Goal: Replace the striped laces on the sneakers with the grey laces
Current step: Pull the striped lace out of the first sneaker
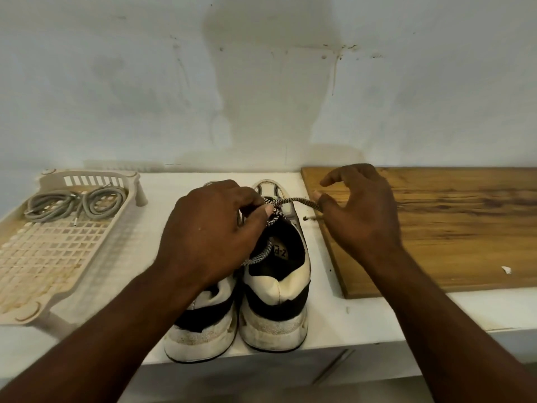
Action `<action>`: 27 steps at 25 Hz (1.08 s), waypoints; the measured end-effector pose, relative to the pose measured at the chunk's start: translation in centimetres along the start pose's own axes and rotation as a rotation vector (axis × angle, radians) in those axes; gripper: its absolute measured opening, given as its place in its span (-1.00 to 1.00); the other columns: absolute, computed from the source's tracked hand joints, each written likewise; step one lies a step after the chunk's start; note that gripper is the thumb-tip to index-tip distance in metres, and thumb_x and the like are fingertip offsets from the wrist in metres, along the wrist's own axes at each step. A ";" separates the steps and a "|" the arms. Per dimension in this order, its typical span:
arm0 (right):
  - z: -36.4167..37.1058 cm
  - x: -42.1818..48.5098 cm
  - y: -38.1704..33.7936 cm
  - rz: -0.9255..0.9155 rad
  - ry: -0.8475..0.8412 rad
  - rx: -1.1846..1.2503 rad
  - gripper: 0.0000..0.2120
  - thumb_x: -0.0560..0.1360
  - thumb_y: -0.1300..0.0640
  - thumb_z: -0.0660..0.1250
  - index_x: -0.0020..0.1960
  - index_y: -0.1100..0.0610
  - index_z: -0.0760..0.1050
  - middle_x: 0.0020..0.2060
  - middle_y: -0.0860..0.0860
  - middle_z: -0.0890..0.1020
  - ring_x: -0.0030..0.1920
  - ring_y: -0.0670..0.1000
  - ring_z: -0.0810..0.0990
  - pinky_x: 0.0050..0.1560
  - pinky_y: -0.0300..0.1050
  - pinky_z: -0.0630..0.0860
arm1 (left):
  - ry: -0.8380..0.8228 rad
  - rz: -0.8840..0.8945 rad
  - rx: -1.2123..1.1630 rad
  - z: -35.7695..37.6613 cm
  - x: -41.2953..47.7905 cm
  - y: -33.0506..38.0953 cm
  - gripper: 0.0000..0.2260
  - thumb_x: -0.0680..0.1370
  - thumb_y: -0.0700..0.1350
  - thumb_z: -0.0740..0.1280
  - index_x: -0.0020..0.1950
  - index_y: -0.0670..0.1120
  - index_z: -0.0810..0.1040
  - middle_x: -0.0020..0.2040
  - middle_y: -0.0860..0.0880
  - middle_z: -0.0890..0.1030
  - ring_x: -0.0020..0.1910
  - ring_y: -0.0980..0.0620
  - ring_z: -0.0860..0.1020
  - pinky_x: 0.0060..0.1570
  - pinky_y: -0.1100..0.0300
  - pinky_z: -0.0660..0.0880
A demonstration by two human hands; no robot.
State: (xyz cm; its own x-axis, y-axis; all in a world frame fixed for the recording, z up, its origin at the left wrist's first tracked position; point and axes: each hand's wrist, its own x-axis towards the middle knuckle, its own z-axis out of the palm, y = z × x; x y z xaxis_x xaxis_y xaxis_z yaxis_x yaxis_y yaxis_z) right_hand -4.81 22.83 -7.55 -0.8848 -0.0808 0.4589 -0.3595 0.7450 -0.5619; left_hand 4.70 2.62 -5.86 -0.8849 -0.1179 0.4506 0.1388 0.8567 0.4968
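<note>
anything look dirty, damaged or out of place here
The white-and-black sneakers sit with heels at the front edge of the white shelf, soles grimy. A small white scrap lies on the brown wooden board.

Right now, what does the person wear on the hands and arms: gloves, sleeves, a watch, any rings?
Nothing that the picture shows. The left hand and the right hand have no gloves, and no ring shows on the fingers in view. The forearms are bare too: no sleeve, watch or bracelet appears down to the picture's edge.
</note>
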 end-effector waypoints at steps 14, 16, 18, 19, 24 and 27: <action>1.6 -1.2 -1.8 0.113 -0.346 0.468 -0.88 0.48 0.09 0.55 -0.20 0.03 0.67 -0.26 -0.08 0.71 -0.19 -0.11 0.68 -0.16 -0.16 0.65 | -0.043 -0.019 0.111 2.6 0.4 0.3 -0.82 0.62 0.01 0.29 0.17 0.13 0.63 0.00 0.11 0.64 -0.01 0.07 0.57 -0.06 0.13 0.46; 1.7 -1.0 -1.5 0.263 -0.434 0.618 -0.89 0.55 0.12 0.49 -0.14 0.10 0.66 -0.20 -0.01 0.72 -0.12 0.00 0.70 -0.12 -0.08 0.64 | -0.022 -0.055 0.089 2.8 0.6 0.5 -0.86 0.60 0.06 0.32 0.08 0.13 0.65 -0.06 0.11 0.63 -0.06 0.06 0.58 -0.07 0.10 0.50; 1.4 -0.8 -1.3 0.429 -0.523 0.803 -0.89 0.61 0.17 0.40 -0.05 0.21 0.63 -0.14 0.08 0.72 -0.09 0.03 0.68 -0.12 -0.12 0.61 | -0.016 -0.094 0.064 3.0 0.8 0.7 -0.88 0.58 0.11 0.35 0.00 0.13 0.64 -0.11 0.11 0.63 -0.10 0.07 0.57 -0.07 0.07 0.54; 1.1 -0.8 -1.1 0.480 -0.540 0.853 -0.88 0.63 0.19 0.38 -0.02 0.24 0.61 -0.13 0.11 0.72 -0.10 0.03 0.67 -0.13 -0.13 0.61 | -0.017 -0.112 0.054 3.1 0.9 0.8 -0.89 0.57 0.11 0.35 -0.03 0.13 0.63 -0.12 0.12 0.63 -0.11 0.07 0.57 -0.07 0.06 0.55; 1.1 -1.4 -1.5 0.433 -0.383 0.849 -0.87 0.59 0.25 0.39 -0.13 0.21 0.54 -0.18 0.15 0.72 -0.16 0.07 0.70 -0.16 -0.09 0.65 | 0.010 -0.169 0.005 2.9 1.1 1.2 -0.98 0.54 -0.01 0.34 -0.05 0.09 0.53 -0.19 0.10 0.63 -0.14 0.03 0.57 -0.09 -0.01 0.55; 1.9 -2.1 -2.0 0.200 -0.205 0.626 -0.90 0.55 0.19 0.46 -0.12 0.10 0.56 -0.28 0.03 0.67 -0.27 -0.04 0.64 -0.24 -0.15 0.59 | 0.003 -0.155 -0.072 2.9 1.1 1.3 -0.86 0.52 -0.06 0.36 0.03 0.12 0.48 -0.23 0.09 0.64 -0.18 0.05 0.58 -0.14 -0.01 0.55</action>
State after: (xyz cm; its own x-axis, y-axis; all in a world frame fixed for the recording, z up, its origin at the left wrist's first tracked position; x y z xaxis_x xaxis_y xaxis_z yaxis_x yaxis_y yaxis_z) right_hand -2.83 20.30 -8.68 -0.9680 -0.1511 0.2004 -0.2327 0.2405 -0.9423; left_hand 2.59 5.03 -6.84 -0.8971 -0.2470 0.3663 0.0326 0.7899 0.6124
